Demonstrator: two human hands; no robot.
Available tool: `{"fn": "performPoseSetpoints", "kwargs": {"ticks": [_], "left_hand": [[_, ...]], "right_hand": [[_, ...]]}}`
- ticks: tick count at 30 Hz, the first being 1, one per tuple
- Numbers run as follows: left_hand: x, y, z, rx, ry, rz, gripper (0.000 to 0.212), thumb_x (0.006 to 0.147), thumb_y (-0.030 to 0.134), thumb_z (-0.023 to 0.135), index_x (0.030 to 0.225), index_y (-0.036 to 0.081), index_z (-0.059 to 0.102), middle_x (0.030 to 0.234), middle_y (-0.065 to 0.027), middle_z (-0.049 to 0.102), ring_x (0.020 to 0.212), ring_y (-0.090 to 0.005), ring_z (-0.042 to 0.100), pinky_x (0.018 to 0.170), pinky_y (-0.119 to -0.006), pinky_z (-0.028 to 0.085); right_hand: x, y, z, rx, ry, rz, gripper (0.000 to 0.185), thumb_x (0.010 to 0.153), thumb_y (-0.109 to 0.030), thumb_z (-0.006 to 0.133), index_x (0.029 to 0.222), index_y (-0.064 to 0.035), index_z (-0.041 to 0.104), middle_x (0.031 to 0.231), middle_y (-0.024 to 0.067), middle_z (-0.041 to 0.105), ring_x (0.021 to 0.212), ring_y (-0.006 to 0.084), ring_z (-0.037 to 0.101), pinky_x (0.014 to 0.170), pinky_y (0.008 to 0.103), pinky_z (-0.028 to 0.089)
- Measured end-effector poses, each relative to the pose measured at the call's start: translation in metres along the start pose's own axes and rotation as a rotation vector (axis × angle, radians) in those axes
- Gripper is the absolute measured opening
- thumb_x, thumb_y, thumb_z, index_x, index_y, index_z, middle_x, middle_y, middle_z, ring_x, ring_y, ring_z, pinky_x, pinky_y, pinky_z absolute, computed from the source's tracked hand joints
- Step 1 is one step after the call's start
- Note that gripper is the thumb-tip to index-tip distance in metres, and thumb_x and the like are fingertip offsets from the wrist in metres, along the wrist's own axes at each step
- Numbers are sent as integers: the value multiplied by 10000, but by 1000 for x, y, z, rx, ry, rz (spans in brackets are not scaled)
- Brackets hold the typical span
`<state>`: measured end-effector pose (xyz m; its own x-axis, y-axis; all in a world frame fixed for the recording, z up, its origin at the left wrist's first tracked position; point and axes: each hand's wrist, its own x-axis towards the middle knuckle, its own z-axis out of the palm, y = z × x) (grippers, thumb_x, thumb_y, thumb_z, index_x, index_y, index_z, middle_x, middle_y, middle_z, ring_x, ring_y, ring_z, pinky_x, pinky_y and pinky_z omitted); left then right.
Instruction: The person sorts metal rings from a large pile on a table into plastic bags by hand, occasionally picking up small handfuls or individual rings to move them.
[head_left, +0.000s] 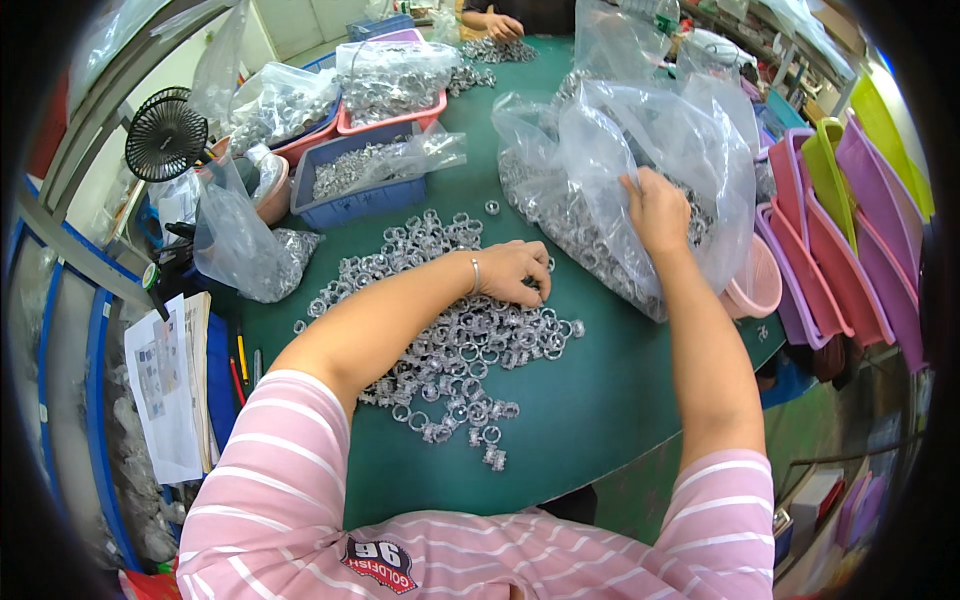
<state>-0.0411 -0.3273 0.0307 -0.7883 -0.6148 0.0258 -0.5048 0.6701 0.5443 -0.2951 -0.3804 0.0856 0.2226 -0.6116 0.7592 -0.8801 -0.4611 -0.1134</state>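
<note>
A loose heap of small clear ring-shaped parts (517, 330) spreads over the green tabletop (600, 435). My left hand (517, 274), with a bracelet at the wrist, reaches across the heap at its right side. Its fingers curl downward, and whether they hold any parts is hidden. To the right, my right hand (660, 214) pinches the rim of a large clear plastic bag (600, 142). The bag leans on the table with many similar ring parts inside, and its mouth faces me. One single ring (491, 207) lies apart between heap and bag.
A blue bin (360, 202) of small parts and a pink tray (427, 120) with a filled bag stand at the back left. Stacked coloured bins (832, 240) and a pink basket (754, 281) flank the right side. Across the table is another person's hand (504, 28).
</note>
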Motion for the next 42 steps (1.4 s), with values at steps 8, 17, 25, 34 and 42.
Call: {"fn": "performPoseSetpoints", "kwargs": {"ticks": [8,17,25,34,42], "left_hand": [[-36,43,3,-36,-104,259,194,677,133,674,867,94,675,978,-67,580,976,-283,562,881,-393,446],[-4,35,10,205,388,116,141,790,132,689,894,50,640,1016,-115,543,930,-296,575,830,-394,484],[28,7,35,196,302,-148,166,700,2,644,835,94,672,979,-125,570,933,-352,557,848,-417,467],[30,30,31,-25,21,-32,174,771,177,644,848,40,720,889,-145,648,808,-320,647,758,-378,527],[24,58,52,-82,-211,237,298,716,473,765,788,184,750,1057,-58,607,1030,-287,539,879,-408,447]], "right_hand": [[4,-4,-1,-37,-84,73,309,899,-351,609,773,-71,577,772,151,660,754,391,635,655,502,489],[6,-9,-1,-40,-103,96,315,891,-352,613,756,-70,576,769,147,660,752,393,632,671,504,489],[-3,-6,4,-55,-29,21,317,879,-336,632,718,-81,535,716,116,618,689,362,610,618,472,445],[-5,-7,-2,-71,-30,1,289,877,-291,641,708,-82,535,716,120,613,678,354,606,622,458,434],[-4,-7,1,-66,-31,16,291,873,-296,648,709,-86,530,700,113,600,665,352,592,616,448,421]]}}
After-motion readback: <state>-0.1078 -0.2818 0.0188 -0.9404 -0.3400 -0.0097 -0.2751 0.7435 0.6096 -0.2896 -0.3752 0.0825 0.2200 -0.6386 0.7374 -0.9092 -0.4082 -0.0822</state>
